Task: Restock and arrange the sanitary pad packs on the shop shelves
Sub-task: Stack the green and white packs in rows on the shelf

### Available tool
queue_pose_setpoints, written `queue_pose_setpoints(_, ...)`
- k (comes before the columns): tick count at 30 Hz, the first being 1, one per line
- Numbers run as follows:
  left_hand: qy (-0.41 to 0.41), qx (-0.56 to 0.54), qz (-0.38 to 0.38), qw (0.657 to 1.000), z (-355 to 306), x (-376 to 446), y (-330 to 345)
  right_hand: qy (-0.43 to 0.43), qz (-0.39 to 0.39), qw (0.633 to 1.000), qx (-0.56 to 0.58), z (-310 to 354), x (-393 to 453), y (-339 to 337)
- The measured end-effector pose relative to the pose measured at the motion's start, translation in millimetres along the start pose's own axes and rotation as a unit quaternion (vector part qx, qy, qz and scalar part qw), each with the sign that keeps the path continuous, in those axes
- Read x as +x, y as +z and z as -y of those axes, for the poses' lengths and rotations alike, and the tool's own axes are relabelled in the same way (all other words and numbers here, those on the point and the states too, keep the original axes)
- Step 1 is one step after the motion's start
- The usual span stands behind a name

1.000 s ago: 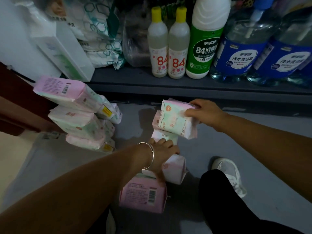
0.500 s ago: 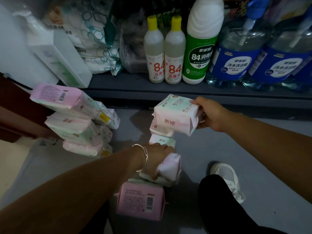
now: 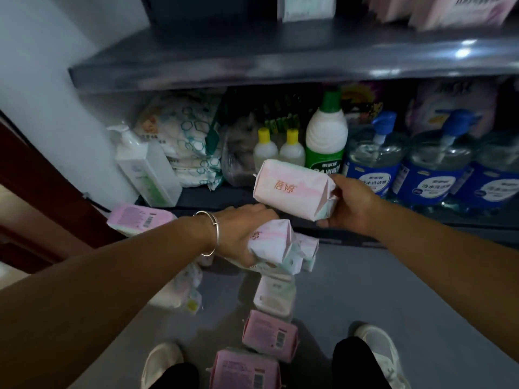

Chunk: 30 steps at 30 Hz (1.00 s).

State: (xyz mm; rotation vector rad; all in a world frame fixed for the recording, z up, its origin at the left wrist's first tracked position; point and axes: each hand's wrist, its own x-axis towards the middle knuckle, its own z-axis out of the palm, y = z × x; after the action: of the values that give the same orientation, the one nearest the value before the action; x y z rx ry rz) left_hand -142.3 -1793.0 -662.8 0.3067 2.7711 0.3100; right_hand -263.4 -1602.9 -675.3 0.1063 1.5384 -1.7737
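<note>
Upper shelf [image 3: 280, 63]: dark painted metal, smooth, semi-gloss, with bright glare patches on its front edge.
Pad pack [image 3: 292, 189] in right hand [image 3: 354, 206]: thin soft plastic film, pale pink, satin sheen, folded and creased at the end.
Pad pack [image 3: 276, 245] under left hand [image 3: 241, 234]: same film, more crumpled.
Bangle [image 3: 214, 234]: polished silver-coloured metal.
Pump bottles [image 3: 376, 161]: clear glossy plastic, blue glossy labels.
Disinfectant bottle [image 3: 325, 138]: opaque white plastic, smooth.
Floor [image 3: 393, 282]: grey, matt, even.
Shoes [image 3: 379, 352]: white, matt, apparently cloth.
</note>
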Motion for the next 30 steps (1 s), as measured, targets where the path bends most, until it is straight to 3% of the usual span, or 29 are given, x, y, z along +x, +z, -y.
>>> queue_pose_setpoints(16,-0.009,-0.002,-0.112,0.994,-31.7,-39.1,-203.2,-0.18,0.056,0.978,0.089,163.7,-77.4,52.7)
queue_pose_setpoints(30,-0.027,-0.016,-0.182,0.983,-19.6,-17.5,-311.0,-0.311,-0.043,0.948,0.047,260.1,-59.2,59.5)
